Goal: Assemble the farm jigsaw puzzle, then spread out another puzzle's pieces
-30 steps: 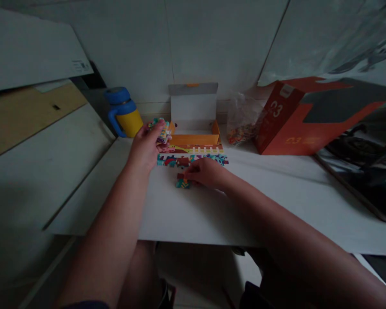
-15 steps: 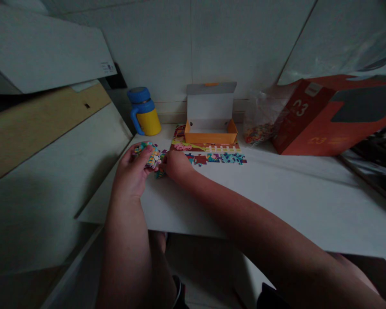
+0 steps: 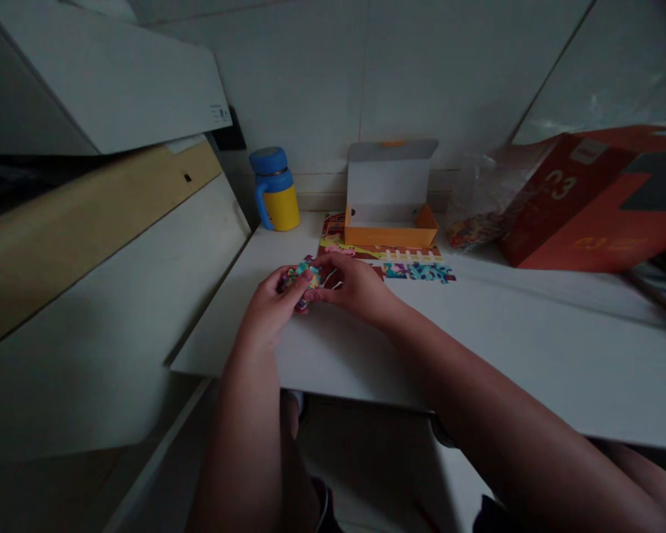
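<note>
My left hand (image 3: 274,300) is closed round a stack of colourful jigsaw puzzle pieces (image 3: 308,275), its thumb lying across the top. From the right, my right hand (image 3: 352,285) reaches to the same stack, thumb and forefinger curved on its near and far edges. Behind my right hand runs a strip of joined jigsaw pieces (image 3: 430,272) on the table; its left part is hidden by the hand. A printed picture sheet (image 3: 336,240) with a white fence lies just beyond, partly under an open orange box (image 3: 391,237).
A blue and yellow mug with a lid (image 3: 277,196) stands at the back left. To the right are a clear bag of puzzle pieces (image 3: 474,222) and a large red box (image 3: 566,207). White boards (image 3: 144,296) border the white table (image 3: 510,348) on the left.
My right hand has left the table beside the strip and come to the stack in my left hand. The view has swung left, so everything appears further right.
</note>
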A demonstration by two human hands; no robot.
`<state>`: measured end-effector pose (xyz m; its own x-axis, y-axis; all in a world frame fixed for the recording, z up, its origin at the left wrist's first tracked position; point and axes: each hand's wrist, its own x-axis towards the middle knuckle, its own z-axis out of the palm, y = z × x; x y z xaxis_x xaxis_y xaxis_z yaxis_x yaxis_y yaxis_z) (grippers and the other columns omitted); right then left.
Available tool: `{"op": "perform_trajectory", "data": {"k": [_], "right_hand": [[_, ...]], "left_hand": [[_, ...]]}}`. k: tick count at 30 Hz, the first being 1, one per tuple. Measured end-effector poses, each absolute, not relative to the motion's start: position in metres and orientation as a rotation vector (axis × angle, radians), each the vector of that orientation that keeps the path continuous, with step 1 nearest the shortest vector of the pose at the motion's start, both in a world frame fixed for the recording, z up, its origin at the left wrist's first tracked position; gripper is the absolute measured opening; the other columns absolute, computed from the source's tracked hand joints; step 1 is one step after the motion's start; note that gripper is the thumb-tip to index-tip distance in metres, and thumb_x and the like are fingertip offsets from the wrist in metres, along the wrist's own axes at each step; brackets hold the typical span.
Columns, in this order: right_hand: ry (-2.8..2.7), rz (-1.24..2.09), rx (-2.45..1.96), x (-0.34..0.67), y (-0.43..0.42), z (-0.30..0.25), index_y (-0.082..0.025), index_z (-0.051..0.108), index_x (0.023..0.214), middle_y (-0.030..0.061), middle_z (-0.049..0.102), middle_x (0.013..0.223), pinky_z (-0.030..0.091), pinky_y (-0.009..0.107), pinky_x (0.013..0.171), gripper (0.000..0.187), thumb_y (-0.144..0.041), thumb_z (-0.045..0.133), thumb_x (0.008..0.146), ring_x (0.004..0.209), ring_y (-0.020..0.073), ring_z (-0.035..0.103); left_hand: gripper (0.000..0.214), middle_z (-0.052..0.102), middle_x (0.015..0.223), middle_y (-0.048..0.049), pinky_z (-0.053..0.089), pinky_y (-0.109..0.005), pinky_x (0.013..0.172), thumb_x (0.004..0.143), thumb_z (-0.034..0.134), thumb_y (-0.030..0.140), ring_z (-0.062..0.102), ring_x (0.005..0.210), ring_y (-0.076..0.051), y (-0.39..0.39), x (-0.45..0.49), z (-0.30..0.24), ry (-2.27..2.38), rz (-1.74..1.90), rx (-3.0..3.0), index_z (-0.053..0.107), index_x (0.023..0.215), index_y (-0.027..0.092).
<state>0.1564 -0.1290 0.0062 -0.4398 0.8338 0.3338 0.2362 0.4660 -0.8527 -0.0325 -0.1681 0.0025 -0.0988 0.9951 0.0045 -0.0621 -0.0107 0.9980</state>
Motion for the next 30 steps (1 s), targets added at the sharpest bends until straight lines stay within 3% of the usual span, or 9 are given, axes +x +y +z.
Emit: {"op": "perform_trajectory", "data": {"k": [3,12,17,22,26,30], "right_hand": [[-1.827,1.110,-0.892,0.152,-0.125,-0.003,-0.019,0.069,0.113,0.0029,0.072,0.098,0.056,0.029,0.069,0.043,-0.048,0.086,0.085,0.077,0.0147,0.068],[-1.586,1.483,-0.839,0.149,-0.129,-0.002,-0.021,0.065,0.103,0.0003,0.071,0.092,0.062,0.029,0.070,0.047,-0.052,0.091,0.080,0.074,0.0141,0.071],[-1.470,1.576,-0.904,0.148,-0.131,0.004,-0.021,0.066,0.098,0.0001,0.071,0.085,0.065,0.029,0.071,0.048,-0.053,0.095,0.075,0.073,0.0141,0.072],[-1.549,1.423,-0.982,0.153,-0.129,0.008,-0.021,0.067,0.096,0.0033,0.072,0.086,0.062,0.029,0.064,0.050,-0.068,0.081,0.085,0.072,0.0159,0.071],[-1.748,1.140,-1.040,0.156,-0.130,0.009,-0.021,0.070,0.105,0.0044,0.073,0.092,0.054,0.028,0.063,0.056,-0.066,0.088,0.077,0.076,0.0170,0.066],[-1.818,1.014,-1.092,0.155,-0.132,0.010,-0.021,0.071,0.101,0.0038,0.075,0.098,0.050,0.030,0.067,0.056,-0.064,0.092,0.072,0.074,0.0161,0.064]], "left_hand": [[0.065,0.074,0.090,-0.0051,0.056,-0.024,0.054,0.072,0.093,0.067,0.067,0.070,-0.016,-0.169,-0.035,-0.003,1.219,1.269,1.163,0.073,0.109,0.017],[0.062,0.077,0.093,-0.0067,0.053,-0.024,0.054,0.075,0.091,0.064,0.069,0.073,-0.017,-0.172,-0.038,-0.001,1.205,1.245,1.157,0.076,0.114,0.018],[0.059,0.078,0.092,-0.0076,0.053,-0.026,0.054,0.074,0.093,0.062,0.070,0.073,-0.019,-0.171,-0.037,-0.001,1.232,1.238,1.158,0.077,0.110,0.018],[0.053,0.077,0.093,-0.0059,0.052,-0.026,0.056,0.075,0.093,0.053,0.069,0.076,-0.020,-0.169,-0.037,-0.004,1.261,1.264,1.216,0.075,0.112,0.019],[0.044,0.076,0.106,-0.0065,0.059,-0.034,0.078,0.073,0.092,0.033,0.072,0.094,-0.025,-0.168,-0.035,-0.005,1.492,1.305,1.475,0.076,0.113,0.022],[0.044,0.071,0.118,-0.0084,0.054,-0.044,0.104,0.070,0.092,0.020,0.069,0.114,-0.030,-0.168,-0.033,-0.005,1.569,1.316,1.895,0.079,0.111,0.027]]}}
